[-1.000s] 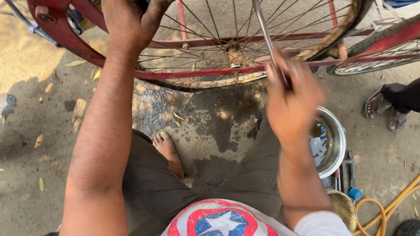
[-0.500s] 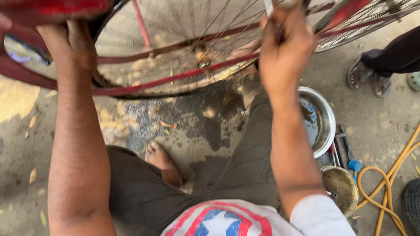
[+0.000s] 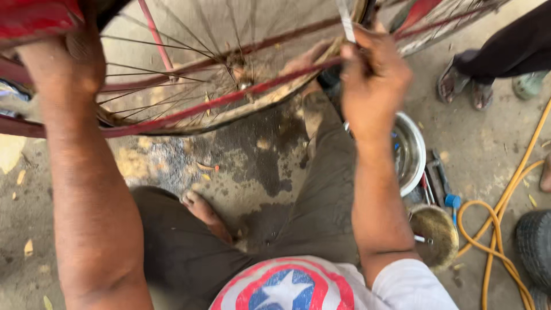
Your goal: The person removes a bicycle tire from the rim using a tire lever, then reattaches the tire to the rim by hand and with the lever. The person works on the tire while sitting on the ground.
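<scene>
- Right hand [image 3: 373, 74] closed around a thin metal tool [image 3: 346, 20], which rises past the top edge; fist sits against the wheel [image 3: 229, 86] rim where a red frame bar [image 3: 189, 109] crosses
- Left hand [image 3: 69, 63] pressed to the red frame [image 3: 31, 20] at upper left, fingers curled over it — grip looks firm, though the fingertips are out of sight
- Wheel stands upright in the frame, just above the person's knees; spokes all in place as far as they show, hub [image 3: 244, 80] near centre
- Progress, as a judgement: work at the rim is under way, not finished — wheel mounted, tool applied, nothing set aside
- Bowl [image 3: 416, 152] of steel on the ground just right of the right forearm; small tools [image 3: 437, 178] beside it, a dusty round dish [image 3: 439, 232] below them
- Yellow hose [image 3: 505, 218] loops at far right, next to a tyre [image 3: 535, 244] cut off by the edge
- Another person's sandalled feet [image 3: 465, 86] at upper right, well apart
- Hidden: tool tip and its working end, top of the wheel, whatever the right palm covers on the rim; bowl contents hard to make out
</scene>
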A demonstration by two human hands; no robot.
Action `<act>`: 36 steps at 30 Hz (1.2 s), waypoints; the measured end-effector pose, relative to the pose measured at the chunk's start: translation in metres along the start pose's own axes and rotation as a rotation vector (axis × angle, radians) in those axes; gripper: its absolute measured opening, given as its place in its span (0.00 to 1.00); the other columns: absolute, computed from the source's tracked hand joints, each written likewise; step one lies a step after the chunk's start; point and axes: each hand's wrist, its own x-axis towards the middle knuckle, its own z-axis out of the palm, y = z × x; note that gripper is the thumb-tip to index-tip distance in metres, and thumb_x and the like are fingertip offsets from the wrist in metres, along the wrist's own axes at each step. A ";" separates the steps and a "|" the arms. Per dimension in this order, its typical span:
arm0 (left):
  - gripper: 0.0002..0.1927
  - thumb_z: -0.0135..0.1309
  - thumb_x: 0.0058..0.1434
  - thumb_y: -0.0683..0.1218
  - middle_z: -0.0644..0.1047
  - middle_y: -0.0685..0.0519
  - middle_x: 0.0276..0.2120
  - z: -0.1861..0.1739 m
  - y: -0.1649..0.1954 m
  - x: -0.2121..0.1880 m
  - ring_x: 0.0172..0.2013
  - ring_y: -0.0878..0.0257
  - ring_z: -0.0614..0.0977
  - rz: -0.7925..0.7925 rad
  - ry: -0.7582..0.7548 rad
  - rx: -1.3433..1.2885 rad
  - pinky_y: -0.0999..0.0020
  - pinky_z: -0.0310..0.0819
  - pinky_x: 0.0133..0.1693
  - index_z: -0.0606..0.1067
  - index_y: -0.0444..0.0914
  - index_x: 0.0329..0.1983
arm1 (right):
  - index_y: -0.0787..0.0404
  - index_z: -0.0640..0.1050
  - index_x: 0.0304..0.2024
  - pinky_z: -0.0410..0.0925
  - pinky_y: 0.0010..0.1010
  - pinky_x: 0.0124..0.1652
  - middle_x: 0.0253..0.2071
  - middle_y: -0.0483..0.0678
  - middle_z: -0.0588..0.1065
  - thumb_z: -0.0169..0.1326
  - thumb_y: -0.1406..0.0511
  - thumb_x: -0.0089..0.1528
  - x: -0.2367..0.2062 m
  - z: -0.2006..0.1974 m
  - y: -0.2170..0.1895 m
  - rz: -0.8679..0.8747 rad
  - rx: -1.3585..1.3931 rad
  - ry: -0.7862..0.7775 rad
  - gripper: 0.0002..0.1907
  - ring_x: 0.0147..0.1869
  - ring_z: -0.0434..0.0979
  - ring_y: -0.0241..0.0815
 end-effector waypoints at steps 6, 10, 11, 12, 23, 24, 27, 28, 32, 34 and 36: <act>0.11 0.50 0.78 0.45 0.80 0.41 0.48 -0.005 0.017 0.010 0.45 0.46 0.79 -0.122 0.072 -0.109 0.53 0.73 0.46 0.74 0.33 0.53 | 0.66 0.78 0.52 0.74 0.28 0.43 0.45 0.48 0.80 0.58 0.79 0.69 0.045 0.024 0.006 -0.090 0.126 0.061 0.11 0.45 0.80 0.35; 0.11 0.50 0.78 0.46 0.79 0.41 0.46 -0.002 0.023 0.020 0.44 0.47 0.79 -0.045 0.046 0.018 0.54 0.73 0.45 0.75 0.33 0.52 | 0.67 0.79 0.51 0.69 0.27 0.37 0.38 0.48 0.76 0.61 0.78 0.69 0.001 0.000 0.027 0.010 -0.050 0.021 0.10 0.38 0.75 0.34; 0.11 0.50 0.77 0.46 0.79 0.41 0.46 -0.006 0.022 0.019 0.43 0.47 0.79 -0.088 -0.007 -0.086 0.54 0.73 0.45 0.75 0.33 0.52 | 0.68 0.79 0.52 0.69 0.26 0.35 0.40 0.48 0.76 0.60 0.78 0.69 -0.013 -0.009 0.027 0.116 0.034 0.017 0.10 0.36 0.74 0.33; 0.10 0.50 0.77 0.46 0.79 0.41 0.46 -0.009 0.021 0.019 0.43 0.47 0.79 -0.129 -0.054 -0.196 0.54 0.73 0.45 0.75 0.33 0.52 | 0.68 0.79 0.52 0.68 0.25 0.33 0.42 0.48 0.77 0.59 0.78 0.69 -0.017 -0.014 0.027 0.217 0.113 0.028 0.09 0.35 0.73 0.33; 0.10 0.51 0.77 0.46 0.79 0.42 0.42 -0.008 0.018 0.013 0.39 0.48 0.78 -0.148 -0.118 -0.277 0.55 0.72 0.41 0.76 0.33 0.49 | 0.68 0.80 0.52 0.67 0.25 0.38 0.41 0.50 0.77 0.62 0.76 0.70 -0.026 -0.016 0.032 0.099 0.001 0.017 0.08 0.39 0.75 0.31; 0.10 0.51 0.77 0.46 0.79 0.42 0.41 -0.010 0.017 0.012 0.39 0.48 0.78 -0.159 -0.128 -0.307 0.55 0.72 0.41 0.76 0.33 0.49 | 0.68 0.81 0.53 0.64 0.25 0.34 0.39 0.50 0.75 0.63 0.76 0.70 -0.032 -0.022 0.036 0.175 0.026 0.035 0.09 0.36 0.73 0.31; 0.10 0.51 0.77 0.46 0.78 0.42 0.40 -0.012 0.017 0.012 0.38 0.49 0.78 -0.188 -0.130 -0.336 0.55 0.72 0.40 0.76 0.33 0.48 | 0.66 0.81 0.47 0.63 0.24 0.29 0.29 0.44 0.76 0.59 0.75 0.70 -0.006 -0.021 0.053 0.282 -0.082 0.069 0.04 0.29 0.74 0.31; 0.10 0.51 0.77 0.46 0.78 0.42 0.40 -0.009 0.018 0.013 0.37 0.49 0.78 -0.171 -0.112 -0.300 0.55 0.72 0.40 0.76 0.33 0.48 | 0.67 0.80 0.47 0.63 0.24 0.31 0.31 0.44 0.77 0.61 0.74 0.71 0.008 -0.014 0.056 0.165 -0.149 0.055 0.04 0.30 0.75 0.30; 0.10 0.52 0.77 0.46 0.78 0.42 0.38 0.002 0.021 0.017 0.36 0.49 0.78 -0.113 -0.074 -0.196 0.55 0.71 0.39 0.76 0.33 0.47 | 0.68 0.78 0.49 0.67 0.24 0.35 0.36 0.45 0.78 0.62 0.75 0.73 0.024 -0.008 0.056 -0.023 -0.037 0.057 0.05 0.34 0.75 0.30; 0.10 0.52 0.77 0.46 0.78 0.42 0.38 0.002 0.021 0.015 0.35 0.50 0.78 -0.144 -0.116 -0.227 0.55 0.71 0.38 0.76 0.33 0.47 | 0.68 0.79 0.49 0.66 0.24 0.33 0.34 0.46 0.76 0.60 0.76 0.72 -0.012 -0.022 0.050 0.093 0.017 0.029 0.05 0.33 0.75 0.31; 0.10 0.52 0.77 0.46 0.78 0.42 0.37 -0.001 0.018 0.009 0.35 0.50 0.78 -0.144 -0.124 -0.241 0.55 0.71 0.38 0.77 0.33 0.46 | 0.67 0.79 0.47 0.63 0.22 0.30 0.30 0.45 0.74 0.61 0.76 0.70 -0.038 -0.033 0.059 0.202 -0.097 0.037 0.05 0.30 0.74 0.30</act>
